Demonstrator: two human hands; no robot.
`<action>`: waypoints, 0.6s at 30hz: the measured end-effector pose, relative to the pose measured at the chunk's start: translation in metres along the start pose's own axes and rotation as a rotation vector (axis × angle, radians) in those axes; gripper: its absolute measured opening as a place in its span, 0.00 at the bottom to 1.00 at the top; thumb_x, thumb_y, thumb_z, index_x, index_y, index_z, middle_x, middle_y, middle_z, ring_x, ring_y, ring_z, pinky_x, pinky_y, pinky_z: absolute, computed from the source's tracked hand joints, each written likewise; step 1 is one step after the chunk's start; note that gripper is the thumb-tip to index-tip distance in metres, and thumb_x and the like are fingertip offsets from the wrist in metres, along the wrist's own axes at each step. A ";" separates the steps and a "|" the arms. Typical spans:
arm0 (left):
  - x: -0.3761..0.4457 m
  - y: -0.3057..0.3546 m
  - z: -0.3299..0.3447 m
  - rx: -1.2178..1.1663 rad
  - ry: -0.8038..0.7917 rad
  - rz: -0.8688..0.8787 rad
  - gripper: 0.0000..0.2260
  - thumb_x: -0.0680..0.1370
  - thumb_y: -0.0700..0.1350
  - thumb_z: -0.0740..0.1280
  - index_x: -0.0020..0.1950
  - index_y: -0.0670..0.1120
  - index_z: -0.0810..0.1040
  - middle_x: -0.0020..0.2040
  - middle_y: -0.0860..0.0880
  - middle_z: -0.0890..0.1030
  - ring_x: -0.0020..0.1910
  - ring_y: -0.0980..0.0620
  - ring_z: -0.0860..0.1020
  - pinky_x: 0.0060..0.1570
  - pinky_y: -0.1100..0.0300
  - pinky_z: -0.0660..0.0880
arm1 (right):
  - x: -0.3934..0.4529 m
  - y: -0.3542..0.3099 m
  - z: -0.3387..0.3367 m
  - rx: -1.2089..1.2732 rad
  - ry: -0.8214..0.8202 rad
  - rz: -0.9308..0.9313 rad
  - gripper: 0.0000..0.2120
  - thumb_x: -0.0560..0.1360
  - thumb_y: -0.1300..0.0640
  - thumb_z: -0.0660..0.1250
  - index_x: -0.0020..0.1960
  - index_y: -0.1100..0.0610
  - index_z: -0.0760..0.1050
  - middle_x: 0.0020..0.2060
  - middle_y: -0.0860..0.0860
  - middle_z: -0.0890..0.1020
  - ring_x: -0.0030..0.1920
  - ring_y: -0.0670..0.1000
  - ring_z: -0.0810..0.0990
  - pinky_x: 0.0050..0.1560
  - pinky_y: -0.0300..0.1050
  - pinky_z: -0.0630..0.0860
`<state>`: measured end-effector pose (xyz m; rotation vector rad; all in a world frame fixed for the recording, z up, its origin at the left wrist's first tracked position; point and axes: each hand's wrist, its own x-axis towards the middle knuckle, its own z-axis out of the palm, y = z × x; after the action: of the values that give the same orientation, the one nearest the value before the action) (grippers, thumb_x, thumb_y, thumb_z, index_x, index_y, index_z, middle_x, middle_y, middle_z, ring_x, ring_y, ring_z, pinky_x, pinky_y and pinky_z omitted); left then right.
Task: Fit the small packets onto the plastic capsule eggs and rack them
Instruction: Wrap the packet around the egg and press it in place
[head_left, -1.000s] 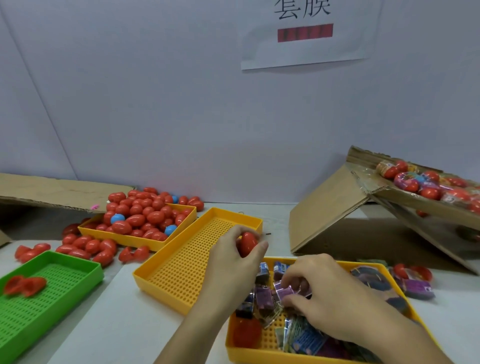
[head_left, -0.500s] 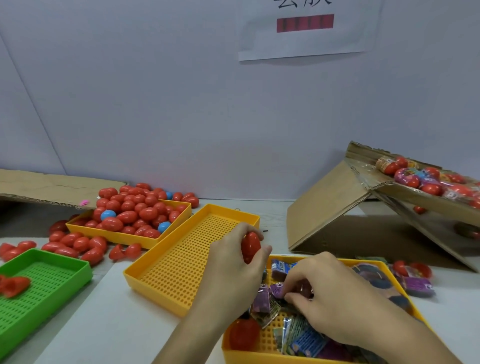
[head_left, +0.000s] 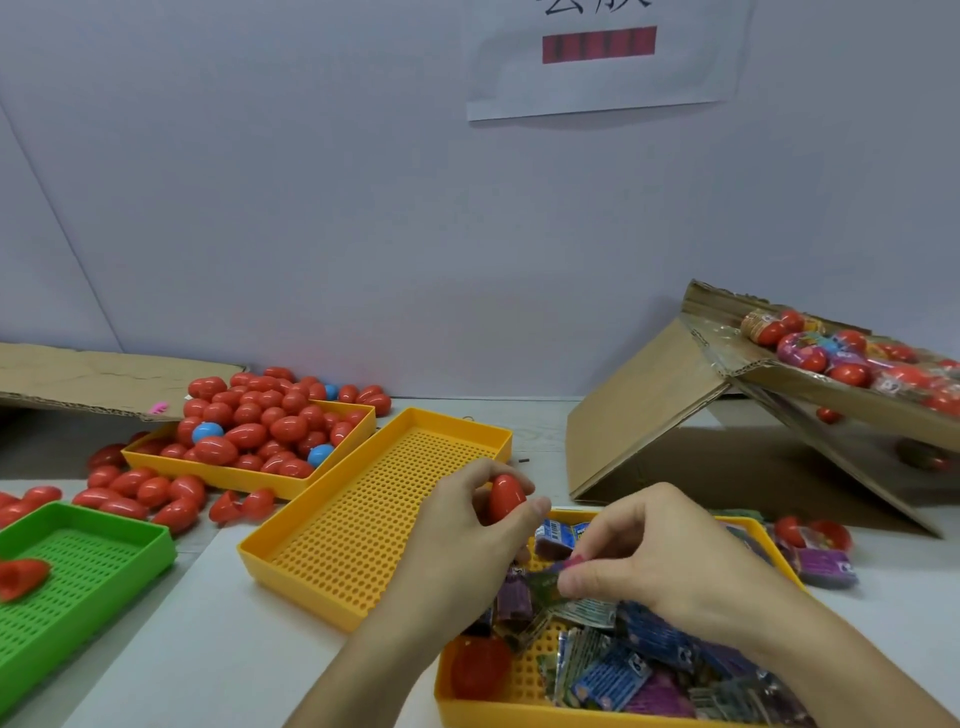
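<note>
Nearest, at the table's (head_left: 249, 670) front edge, a yellow tray of packets (head_left: 524, 709) holds mixed small wrappers and one red shape; above it the right hand (head_left: 660, 556) pinches a small packet (head_left: 553, 584) between thumb and fingertips; just beside it the left hand (head_left: 467, 525) grips a red capsule egg (head_left: 503, 498) with curled fingers, over the tray's far-left corner; left of them lies a bare perforated yellow tray (head_left: 363, 525); a green tray (head_left: 78, 571) sits at the left edge; farther back a yellow tray of eggs (head_left: 270, 431) is heaped with red and a few blue eggs, others spilled around it; at the far right a tilted cardboard box (head_left: 649, 405) carries wrapped eggs.
</note>
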<state>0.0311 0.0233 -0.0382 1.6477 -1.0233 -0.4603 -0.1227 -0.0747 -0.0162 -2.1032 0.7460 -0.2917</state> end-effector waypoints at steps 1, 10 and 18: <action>0.000 0.001 0.000 -0.057 -0.014 -0.026 0.05 0.75 0.50 0.73 0.48 0.54 0.79 0.42 0.48 0.83 0.32 0.57 0.81 0.33 0.68 0.76 | -0.001 0.001 -0.002 0.066 0.018 0.013 0.13 0.60 0.38 0.77 0.38 0.46 0.85 0.35 0.47 0.85 0.37 0.43 0.83 0.37 0.35 0.77; -0.001 0.003 -0.003 -0.070 -0.002 -0.008 0.02 0.77 0.46 0.71 0.47 0.53 0.79 0.41 0.53 0.80 0.32 0.61 0.78 0.31 0.71 0.73 | 0.000 0.002 -0.003 0.244 0.116 0.046 0.16 0.56 0.39 0.77 0.36 0.50 0.84 0.31 0.49 0.84 0.30 0.40 0.80 0.30 0.29 0.72; -0.004 0.005 -0.002 0.104 -0.224 0.120 0.06 0.74 0.52 0.75 0.48 0.58 0.79 0.39 0.50 0.81 0.35 0.52 0.81 0.39 0.56 0.79 | 0.001 0.003 -0.002 0.288 0.201 -0.089 0.12 0.60 0.40 0.74 0.38 0.46 0.85 0.34 0.48 0.85 0.35 0.43 0.83 0.36 0.31 0.75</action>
<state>0.0285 0.0277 -0.0341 1.6410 -1.3235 -0.5274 -0.1237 -0.0777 -0.0172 -1.8530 0.6826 -0.6286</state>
